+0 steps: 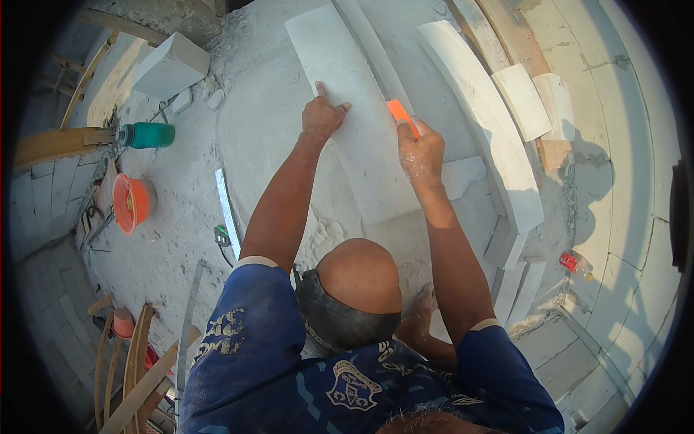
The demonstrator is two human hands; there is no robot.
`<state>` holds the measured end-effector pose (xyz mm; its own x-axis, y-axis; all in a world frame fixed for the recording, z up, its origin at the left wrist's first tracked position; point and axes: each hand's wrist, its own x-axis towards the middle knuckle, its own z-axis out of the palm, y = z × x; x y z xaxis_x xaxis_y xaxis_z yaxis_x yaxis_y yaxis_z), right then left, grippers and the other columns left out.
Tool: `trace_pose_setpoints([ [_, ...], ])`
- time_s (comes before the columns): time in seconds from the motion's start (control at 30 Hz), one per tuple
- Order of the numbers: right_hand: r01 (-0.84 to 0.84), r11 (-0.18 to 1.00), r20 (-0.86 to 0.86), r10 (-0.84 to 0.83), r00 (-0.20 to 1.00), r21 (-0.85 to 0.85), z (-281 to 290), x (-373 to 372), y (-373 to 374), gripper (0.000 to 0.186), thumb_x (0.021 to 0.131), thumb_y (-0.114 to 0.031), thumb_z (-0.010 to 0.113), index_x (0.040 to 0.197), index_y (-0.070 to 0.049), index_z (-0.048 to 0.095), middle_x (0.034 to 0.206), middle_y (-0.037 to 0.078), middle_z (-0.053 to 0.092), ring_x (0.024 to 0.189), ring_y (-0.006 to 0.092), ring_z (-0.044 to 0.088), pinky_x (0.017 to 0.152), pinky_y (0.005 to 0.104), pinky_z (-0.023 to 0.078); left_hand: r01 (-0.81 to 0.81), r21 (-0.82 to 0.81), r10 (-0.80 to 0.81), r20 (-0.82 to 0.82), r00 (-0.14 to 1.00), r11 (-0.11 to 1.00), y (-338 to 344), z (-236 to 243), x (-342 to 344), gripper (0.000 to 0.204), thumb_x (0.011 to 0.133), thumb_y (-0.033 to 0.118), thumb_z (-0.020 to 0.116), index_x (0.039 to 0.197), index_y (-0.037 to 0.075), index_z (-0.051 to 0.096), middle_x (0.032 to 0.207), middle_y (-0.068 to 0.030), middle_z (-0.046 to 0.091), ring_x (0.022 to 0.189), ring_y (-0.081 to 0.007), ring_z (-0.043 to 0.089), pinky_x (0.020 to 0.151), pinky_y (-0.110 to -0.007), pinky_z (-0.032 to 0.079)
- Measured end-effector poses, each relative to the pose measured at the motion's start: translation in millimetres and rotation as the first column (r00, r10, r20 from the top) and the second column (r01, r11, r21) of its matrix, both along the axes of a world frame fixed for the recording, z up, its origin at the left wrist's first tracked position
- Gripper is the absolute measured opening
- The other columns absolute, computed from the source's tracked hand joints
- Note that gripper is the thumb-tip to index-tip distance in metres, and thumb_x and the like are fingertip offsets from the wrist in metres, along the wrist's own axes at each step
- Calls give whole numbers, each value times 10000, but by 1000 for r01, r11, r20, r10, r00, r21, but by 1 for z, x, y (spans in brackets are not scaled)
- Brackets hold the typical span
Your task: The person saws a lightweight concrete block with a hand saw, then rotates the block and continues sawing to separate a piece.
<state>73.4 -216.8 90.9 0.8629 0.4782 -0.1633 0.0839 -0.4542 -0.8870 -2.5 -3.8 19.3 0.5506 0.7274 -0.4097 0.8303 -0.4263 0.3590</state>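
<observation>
A long white lightweight block (336,65) lies lengthwise in front of me, running from the far middle back toward my knee. My left hand (323,116) rests on its upper face near the left edge, thumb and forefinger apart, gripping nothing. At the block's right edge, my right hand (421,150) is closed round a tool with a bright orange handle (400,114). The rest of that tool is hidden or too fine to make out, so its kind is unclear. White dust coats the right hand.
White block strips (499,130) lie to the right. A steel ruler (228,210) and tape measure (222,235) sit left of my left arm. Further left are an orange bucket (131,202), a green bottle (148,135) and a cut block (171,66). Curved wooden pieces (134,362) stand lower left.
</observation>
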Motion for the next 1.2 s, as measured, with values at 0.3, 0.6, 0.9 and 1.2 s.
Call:
trace_pose_setpoints([
  [0.3,-1,1000,16,2,1000,-24,10,-46,-79,372,965,-206,613,1169,94,699,611,169,581,541,227,544,580,390,486,14,35,-15,32,999,999,-5,9,0,1059,924,489,735,1624,-100,201,991,-247,769,690,-322,766,793,-382,625],
  [0.6,67,980,-251,-115,961,-190,65,-132,-228,403,1021,-142,610,1341,102,637,775,51,628,711,90,565,652,285,500,-7,-58,9,31,999,998,-4,5,1,1038,929,497,716,1614,-106,222,986,-253,766,668,-308,767,777,-350,638],
  [0.9,13,962,-208,-72,975,-272,123,-179,-325,366,1027,-126,609,1304,111,643,895,130,715,807,144,656,755,288,532,31,-10,-31,24,999,999,1,-4,-1,1085,928,536,677,1624,-110,154,978,-211,777,598,-292,738,740,-342,615],
  [1.2,-16,915,-297,-114,948,-402,182,-187,-356,381,1029,-125,597,1322,116,630,1125,233,747,1048,231,712,956,329,526,17,-8,-16,61,998,1000,0,-4,-1,1068,917,515,688,1628,-98,179,1052,-226,770,606,-287,740,726,-342,620],
])
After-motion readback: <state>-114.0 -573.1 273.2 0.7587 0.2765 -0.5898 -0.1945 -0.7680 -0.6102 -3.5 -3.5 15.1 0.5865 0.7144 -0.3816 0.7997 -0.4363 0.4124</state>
